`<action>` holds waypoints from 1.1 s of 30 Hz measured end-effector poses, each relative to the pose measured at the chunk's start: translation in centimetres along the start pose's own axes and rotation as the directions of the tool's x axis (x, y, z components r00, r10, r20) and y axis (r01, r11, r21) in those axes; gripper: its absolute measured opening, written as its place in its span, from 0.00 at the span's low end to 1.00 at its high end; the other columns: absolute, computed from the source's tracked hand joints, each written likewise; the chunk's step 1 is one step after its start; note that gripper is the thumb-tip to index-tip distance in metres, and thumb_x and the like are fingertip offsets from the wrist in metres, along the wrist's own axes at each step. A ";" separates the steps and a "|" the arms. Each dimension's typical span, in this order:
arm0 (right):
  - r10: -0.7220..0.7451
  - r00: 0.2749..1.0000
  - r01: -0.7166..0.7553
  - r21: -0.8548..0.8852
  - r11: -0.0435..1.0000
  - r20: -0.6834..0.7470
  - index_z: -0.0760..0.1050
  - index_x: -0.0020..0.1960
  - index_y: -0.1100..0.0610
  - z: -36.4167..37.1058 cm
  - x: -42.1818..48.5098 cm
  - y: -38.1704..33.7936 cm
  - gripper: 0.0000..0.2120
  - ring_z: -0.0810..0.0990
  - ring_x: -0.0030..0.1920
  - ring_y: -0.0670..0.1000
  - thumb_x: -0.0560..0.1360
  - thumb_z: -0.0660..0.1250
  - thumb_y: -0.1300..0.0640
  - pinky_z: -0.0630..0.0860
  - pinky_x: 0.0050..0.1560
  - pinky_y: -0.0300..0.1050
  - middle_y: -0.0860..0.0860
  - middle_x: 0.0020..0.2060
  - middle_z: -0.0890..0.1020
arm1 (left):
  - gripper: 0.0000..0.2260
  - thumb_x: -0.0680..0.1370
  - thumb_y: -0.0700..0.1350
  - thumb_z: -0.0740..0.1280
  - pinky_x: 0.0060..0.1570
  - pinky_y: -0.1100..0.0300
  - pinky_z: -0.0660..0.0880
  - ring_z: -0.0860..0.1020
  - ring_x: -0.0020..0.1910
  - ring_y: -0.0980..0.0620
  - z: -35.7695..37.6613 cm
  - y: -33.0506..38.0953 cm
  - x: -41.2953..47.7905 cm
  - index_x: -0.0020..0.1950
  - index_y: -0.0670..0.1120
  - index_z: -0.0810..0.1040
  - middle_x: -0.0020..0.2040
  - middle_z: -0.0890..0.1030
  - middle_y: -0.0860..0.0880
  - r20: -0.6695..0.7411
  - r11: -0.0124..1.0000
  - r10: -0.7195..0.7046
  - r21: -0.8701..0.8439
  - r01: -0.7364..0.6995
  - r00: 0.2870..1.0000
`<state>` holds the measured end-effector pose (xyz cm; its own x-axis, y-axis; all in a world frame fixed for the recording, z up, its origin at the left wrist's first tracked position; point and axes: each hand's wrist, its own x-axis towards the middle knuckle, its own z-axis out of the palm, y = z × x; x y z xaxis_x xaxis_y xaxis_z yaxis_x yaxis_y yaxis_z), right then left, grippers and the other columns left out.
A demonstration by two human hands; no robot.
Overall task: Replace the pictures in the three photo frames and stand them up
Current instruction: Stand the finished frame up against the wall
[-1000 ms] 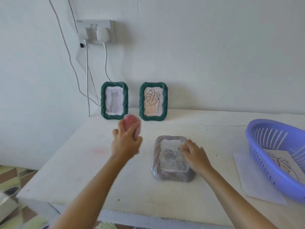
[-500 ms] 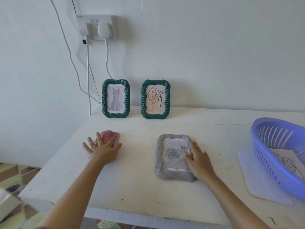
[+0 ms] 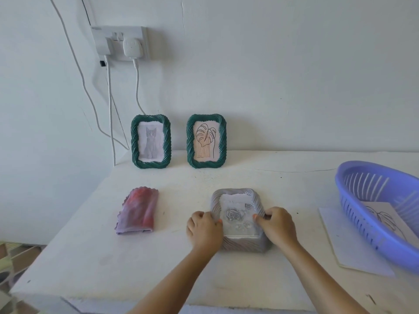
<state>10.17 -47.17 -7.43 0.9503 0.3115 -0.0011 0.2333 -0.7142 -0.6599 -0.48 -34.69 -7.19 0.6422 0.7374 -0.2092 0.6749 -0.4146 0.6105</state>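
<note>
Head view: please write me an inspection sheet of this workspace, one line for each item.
Surface: white table with dark specks.
Job's things: grey frame lies flat, rose picture inside; cat frame and leaf frame, both green, stand by the wall.
Clutter: folded pink cloth left of the grey frame; purple basket at right, over a paper sheet.
Grippers: left hand and right hand grip the grey frame's sides.
Cables: white cables hang from the wall socket.
Surroundings: white wall; patterned floor at lower left.

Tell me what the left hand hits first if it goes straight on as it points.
The grey frame: the left hand grips its left rim, so contact looks immediate.
</note>
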 end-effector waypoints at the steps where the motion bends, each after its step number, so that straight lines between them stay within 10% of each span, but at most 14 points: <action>1: 0.024 1.000 -0.025 0.094 0.995 0.006 0.69 0.32 0.58 -0.1 0.2 0.2 0.14 0.71 0.34 0.54 0.70 0.70 0.54 0.63 0.32 0.43 0.53 0.30 0.72 | 0.19 0.78 0.50 0.59 0.72 0.52 0.55 0.59 0.72 0.44 -0.2 0.0 0.1 0.68 0.46 0.69 0.70 0.64 0.46 0.010 0.999 -0.014 -0.046 0.015 1.000; 5: 0.159 0.960 -0.269 0.603 0.751 0.231 0.71 0.47 0.60 -1.1 0.8 0.1 0.09 0.77 0.40 0.54 0.71 0.70 0.63 0.71 0.38 0.43 0.57 0.41 0.78 | 0.15 0.75 0.40 0.64 0.55 0.49 0.76 0.76 0.55 0.44 -1.0 0.2 0.3 0.62 0.43 0.70 0.58 0.76 0.44 0.105 0.826 -0.003 -0.560 0.061 0.994; 8: 0.101 0.896 -0.397 0.677 0.620 0.433 0.70 0.43 0.59 -2.2 1.3 -0.1 0.06 0.76 0.34 0.53 0.73 0.67 0.65 0.71 0.33 0.42 0.56 0.36 0.78 | 0.16 0.75 0.32 0.61 0.38 0.55 0.78 0.78 0.42 0.47 -2.2 1.1 0.7 0.62 0.43 0.66 0.47 0.77 0.45 0.218 0.612 0.024 -0.775 0.158 0.976; 33: -0.011 0.976 -0.169 0.784 0.598 0.218 0.72 0.48 0.63 -6.9 26.9 -1.6 0.12 0.75 0.45 0.56 0.67 0.59 0.71 0.72 0.41 0.46 0.59 0.45 0.75 | 0.15 0.73 0.27 0.53 0.34 0.59 0.69 0.73 0.38 0.49 3.1 17.8 20.3 0.44 0.47 0.66 0.39 0.75 0.46 0.166 0.394 0.237 -0.917 0.061 0.957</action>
<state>36.78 -41.96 -1.23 0.8796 0.4486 -0.1581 -0.1826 0.0115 -0.9831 25.69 -28.80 -2.91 0.8351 0.5191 -0.1818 -0.0279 0.3702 0.9285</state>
